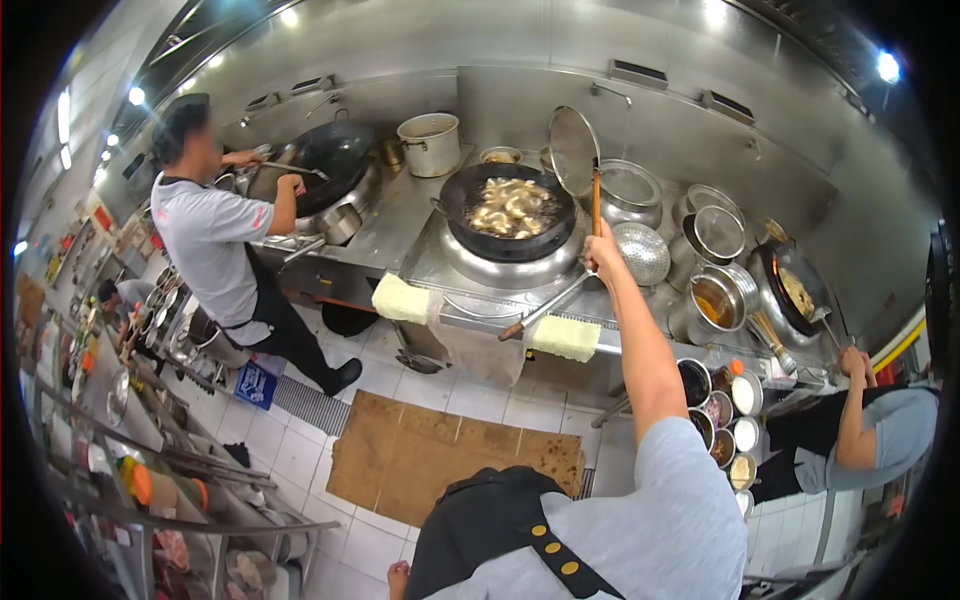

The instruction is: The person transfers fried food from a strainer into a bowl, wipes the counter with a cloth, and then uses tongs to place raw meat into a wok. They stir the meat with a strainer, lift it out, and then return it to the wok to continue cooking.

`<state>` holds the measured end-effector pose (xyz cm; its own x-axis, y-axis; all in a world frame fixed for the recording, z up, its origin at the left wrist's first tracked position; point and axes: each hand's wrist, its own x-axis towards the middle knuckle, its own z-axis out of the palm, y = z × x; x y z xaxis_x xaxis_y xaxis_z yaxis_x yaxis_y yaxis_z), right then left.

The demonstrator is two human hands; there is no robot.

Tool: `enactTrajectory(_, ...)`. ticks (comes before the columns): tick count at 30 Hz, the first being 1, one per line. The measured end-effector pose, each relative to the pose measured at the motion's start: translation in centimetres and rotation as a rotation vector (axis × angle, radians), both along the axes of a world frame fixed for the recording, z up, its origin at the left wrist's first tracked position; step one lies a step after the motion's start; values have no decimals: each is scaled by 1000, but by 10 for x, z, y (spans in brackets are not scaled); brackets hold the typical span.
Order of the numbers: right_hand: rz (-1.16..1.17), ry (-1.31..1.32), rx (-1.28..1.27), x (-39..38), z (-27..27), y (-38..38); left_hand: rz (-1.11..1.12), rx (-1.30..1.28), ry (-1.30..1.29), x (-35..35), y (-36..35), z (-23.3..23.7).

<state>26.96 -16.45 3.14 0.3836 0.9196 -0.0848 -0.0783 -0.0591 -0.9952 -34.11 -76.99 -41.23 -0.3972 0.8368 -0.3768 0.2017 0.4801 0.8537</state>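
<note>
My right hand (pixel 604 252) grips the wooden handle of a round mesh strainer (pixel 573 150), held up beside a black wok (pixel 457 222). Pale pieces (pixel 514 208) sit in bubbling oil inside the wok. Just below that hand, a perforated metal skimmer (pixel 641 253) rests on the counter, its long handle reaching out over the front edge. Only a small part of my left hand (pixel 398 578) shows low in the view, beside my apron; its fingers are mostly hidden and no held object is visible.
Yellow cloths (pixel 566 338) hang on the stove's front edge. Pots (pixel 715 300) and seasoning tubs (pixel 745 434) crowd the right. One co-worker (pixel 215 225) works at a left wok, another (pixel 862 430) at a right wok. Cardboard (pixel 450 455) covers the floor.
</note>
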Motion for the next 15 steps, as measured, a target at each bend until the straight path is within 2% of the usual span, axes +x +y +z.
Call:
enactTrajectory(3,33,-63,-96,-19,-13,30,38,-48,69,17,-11,12)
enactTrajectory(6,177,44,-180,-28,-24,47,47,-90,86,29,-24,11)
enactTrajectory(10,215,155,-128,-22,-29,39,57,-135,107,46,-38,13)
enactTrajectory(14,121,72,-66,-18,-26,43,77,-152,108,55,-44,16)
enactTrajectory(15,92,-37,-72,-17,-26,45,80,-152,108,56,-45,16)
